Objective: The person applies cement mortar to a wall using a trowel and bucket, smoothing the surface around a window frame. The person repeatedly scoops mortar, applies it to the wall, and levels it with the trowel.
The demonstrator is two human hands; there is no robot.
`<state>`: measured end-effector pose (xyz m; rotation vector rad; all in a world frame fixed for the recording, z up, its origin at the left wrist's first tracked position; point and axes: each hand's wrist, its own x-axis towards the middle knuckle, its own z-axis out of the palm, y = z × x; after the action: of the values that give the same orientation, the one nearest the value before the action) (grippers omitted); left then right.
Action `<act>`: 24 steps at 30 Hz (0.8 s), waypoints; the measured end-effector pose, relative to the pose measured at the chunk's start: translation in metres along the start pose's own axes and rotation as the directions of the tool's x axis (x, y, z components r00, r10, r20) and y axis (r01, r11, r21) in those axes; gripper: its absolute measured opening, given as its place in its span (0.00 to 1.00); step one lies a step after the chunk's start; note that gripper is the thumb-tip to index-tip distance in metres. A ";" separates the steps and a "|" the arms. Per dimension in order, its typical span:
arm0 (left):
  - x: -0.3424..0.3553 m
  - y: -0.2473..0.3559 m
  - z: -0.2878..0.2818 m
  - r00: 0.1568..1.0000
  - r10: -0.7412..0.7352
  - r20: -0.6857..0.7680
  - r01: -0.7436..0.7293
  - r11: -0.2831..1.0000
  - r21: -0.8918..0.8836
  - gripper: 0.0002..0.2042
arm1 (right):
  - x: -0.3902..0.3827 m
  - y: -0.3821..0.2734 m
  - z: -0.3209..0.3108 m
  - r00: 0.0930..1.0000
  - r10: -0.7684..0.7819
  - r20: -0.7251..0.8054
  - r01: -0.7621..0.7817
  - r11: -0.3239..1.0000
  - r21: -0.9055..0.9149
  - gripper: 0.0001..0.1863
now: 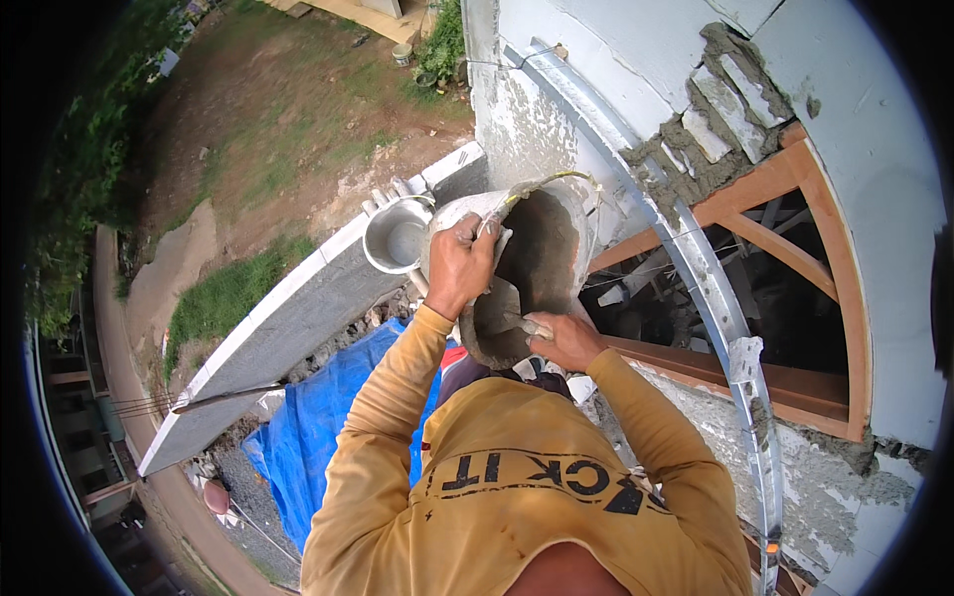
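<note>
My left hand (459,266) grips the rim of a grey, mortar-smeared bucket (556,233) that is tilted on its side with its mouth facing me. My right hand (564,338) is at the bucket's lower lip, closed on the handle of a small trowel (505,316) whose blade lies in the wet grey mortar (487,343) inside. Both yellow sleeves come up from the lower edge. The bucket is held in front of a white wall, beside an arched wooden window frame (795,189).
A small metal pail (393,238) sits on a grey concrete wall top (288,318) left of the bucket. A curved metal strip (696,263) runs along the arch, with fresh mortar patches (696,149) above. A blue tarp (318,427) lies below; grass and bare earth lie far left.
</note>
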<state>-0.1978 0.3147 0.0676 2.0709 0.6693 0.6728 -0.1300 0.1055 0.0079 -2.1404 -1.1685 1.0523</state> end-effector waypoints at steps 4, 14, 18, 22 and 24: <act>0.007 -0.031 0.002 0.979 -0.169 -0.110 0.143 0.967 -0.211 0.18 | -0.020 0.006 -0.025 0.993 -0.021 -0.120 0.043 0.983 0.181 0.28; 0.038 -0.013 0.029 0.958 -0.262 -0.119 0.182 0.872 -0.455 0.16 | -0.156 -0.123 -0.246 0.950 -0.052 -0.309 -0.067 0.929 -0.363 0.16; 0.050 -0.029 0.035 0.969 -0.238 -0.068 0.184 0.876 -0.446 0.15 | -0.209 -0.216 -0.310 0.890 -0.110 -0.442 -0.129 0.871 -0.475 0.14; 0.059 -0.040 0.033 0.971 -0.235 -0.046 0.193 0.885 -0.424 0.14 | -0.238 -0.260 -0.355 0.696 0.003 -0.718 -0.130 0.984 -0.122 0.14; 0.064 -0.035 0.031 0.969 -0.245 -0.030 0.213 0.891 -0.402 0.13 | -0.243 -0.260 -0.388 0.690 0.012 -0.724 -0.088 0.994 -0.068 0.12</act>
<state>-0.1390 0.3578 0.0364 1.5698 0.7409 0.6924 -0.0250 0.0144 0.5154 -2.3229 -0.7679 0.0822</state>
